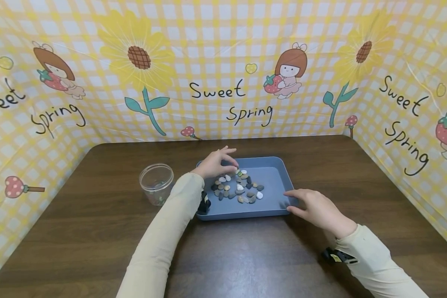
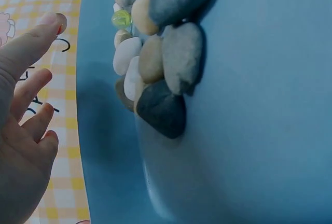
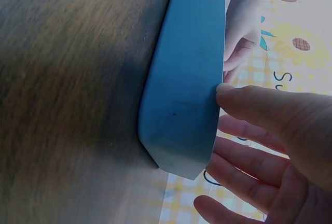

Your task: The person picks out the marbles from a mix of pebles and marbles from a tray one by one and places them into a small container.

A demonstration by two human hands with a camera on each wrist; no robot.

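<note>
A shallow blue tray [image 1: 275, 178] holds several grey, white and tan pebbles [image 2: 181, 55] grouped toward its left and middle. My left hand [image 1: 217, 163] is over its far left part, thumb and index fingertips close together beside the pebbles, other fingers loosely extended. A yellow-green marble [image 2: 121, 19] lies among the pebbles near those fingertips. I cannot tell whether anything is pinched there, as the thumb covers the index tip. At the tray's near right corner is my right hand [image 1: 316, 209], its thumb [image 3: 233, 97] touching the rim and its fingers spread loosely along the edge.
Left of the tray, beside the left forearm, stands a clear round jar [image 1: 156, 180] with some small greenish things at its bottom. The brown wooden table [image 1: 223, 256] is bordered at back and sides by a yellow checked cloth [image 1: 216, 49] with printed flowers and figures.
</note>
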